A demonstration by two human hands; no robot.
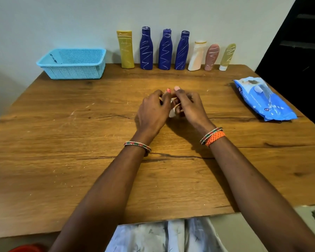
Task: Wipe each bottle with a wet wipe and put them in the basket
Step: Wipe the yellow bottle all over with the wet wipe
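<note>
The wooden tabletop fills your view. At 10 o'clock on it sits the light blue basket, its holed walls showing nothing inside. Along the far edge, from 12 toward 1 o'clock, 7 bottles stand upright against the wall, all scribbled with pale lines: a yellow bottle, 3 dark blue bottles, a white bottle, a pink tube and an olive tube. At 2 o'clock lies the blue wipe pack, flat near the right edge. At the centre, your left hand and right hand meet, fingers curled, both pinching a small white wet wipe between them, just above the wood.
</note>
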